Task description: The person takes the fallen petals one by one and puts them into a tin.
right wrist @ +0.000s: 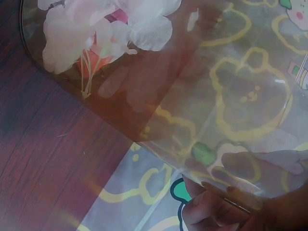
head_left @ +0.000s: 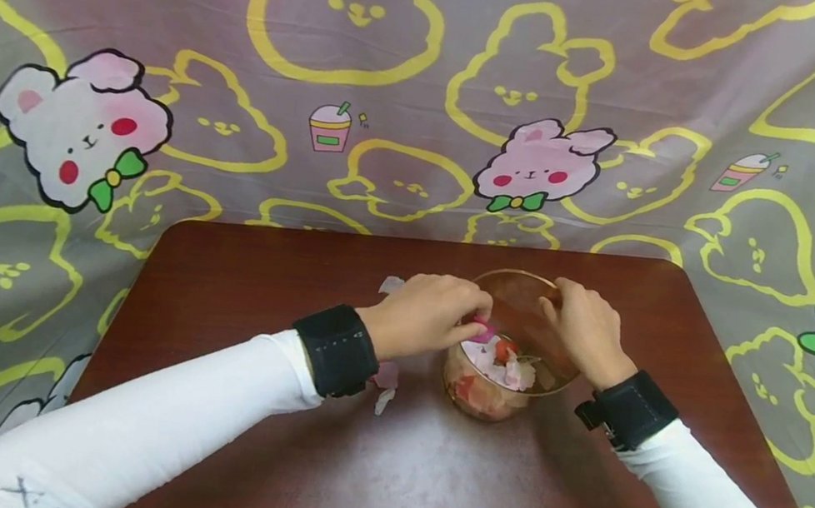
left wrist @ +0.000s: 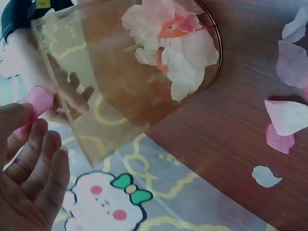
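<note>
A clear, amber-tinted container (head_left: pixel 522 305) stands on the table, with white, pink and orange petals (head_left: pixel 497 361) gathered at its bottom. My left hand (head_left: pixel 425 315) is at the container's left rim, pinching a bright pink petal (left wrist: pixel 41 98) between thumb and index finger. The other fingers of that hand are loosely bent. On the opposite side, my right hand (head_left: pixel 591 329) grips the rim, thumb on one face of the wall and fingers on the other. Thin pale stems (right wrist: pixel 85 79) show among the petals through the wall.
Loose white and pink petals (left wrist: pixel 288 118) lie scattered on the brown wooden table (head_left: pixel 284 273), left of the container. A grey curtain (head_left: pixel 408 120) with yellow outlines and cartoon bunnies hangs behind the table's far edge. Both wrists wear black bands (head_left: pixel 337 352).
</note>
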`<state>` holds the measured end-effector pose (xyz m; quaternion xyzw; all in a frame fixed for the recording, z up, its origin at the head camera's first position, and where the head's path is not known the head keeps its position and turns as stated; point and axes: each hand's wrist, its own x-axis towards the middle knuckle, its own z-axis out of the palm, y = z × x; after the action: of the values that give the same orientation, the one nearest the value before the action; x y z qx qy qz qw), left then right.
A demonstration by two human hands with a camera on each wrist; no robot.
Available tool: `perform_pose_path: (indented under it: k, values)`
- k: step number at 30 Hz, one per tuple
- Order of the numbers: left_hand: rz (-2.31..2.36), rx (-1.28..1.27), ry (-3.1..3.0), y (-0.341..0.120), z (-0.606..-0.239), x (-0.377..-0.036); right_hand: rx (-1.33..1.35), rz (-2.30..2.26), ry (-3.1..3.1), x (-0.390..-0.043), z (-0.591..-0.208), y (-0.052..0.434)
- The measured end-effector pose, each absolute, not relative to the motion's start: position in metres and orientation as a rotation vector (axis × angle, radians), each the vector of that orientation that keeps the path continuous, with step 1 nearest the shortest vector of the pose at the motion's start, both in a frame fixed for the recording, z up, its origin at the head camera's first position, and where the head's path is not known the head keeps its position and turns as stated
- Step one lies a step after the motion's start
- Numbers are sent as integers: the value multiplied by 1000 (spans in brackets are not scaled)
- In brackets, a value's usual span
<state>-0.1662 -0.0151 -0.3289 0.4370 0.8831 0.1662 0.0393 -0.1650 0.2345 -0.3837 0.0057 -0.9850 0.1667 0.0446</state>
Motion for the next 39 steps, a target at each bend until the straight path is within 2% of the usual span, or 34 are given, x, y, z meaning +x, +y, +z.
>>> perform_pose_path:
  k: [11, 20, 24, 31, 39]
  values:
    - [296, 1406, 2689, 8, -343, -162, 12, 496, -3020, -164, -385, 235]
    - [560, 1290, 2839, -33, -355, -171, 22, 491, -3018, -164, -386, 235]
    - [638, 1135, 2885, -60, -375, -177, 16, 485, -3019, -164, -386, 236]
    - [518, 900, 2850, -100, -431, -179, 9, 494, -3019, -164, -387, 236]
    - [451, 893, 2830, -122, -467, -178, 2, 489, -3027, -165, -386, 236]
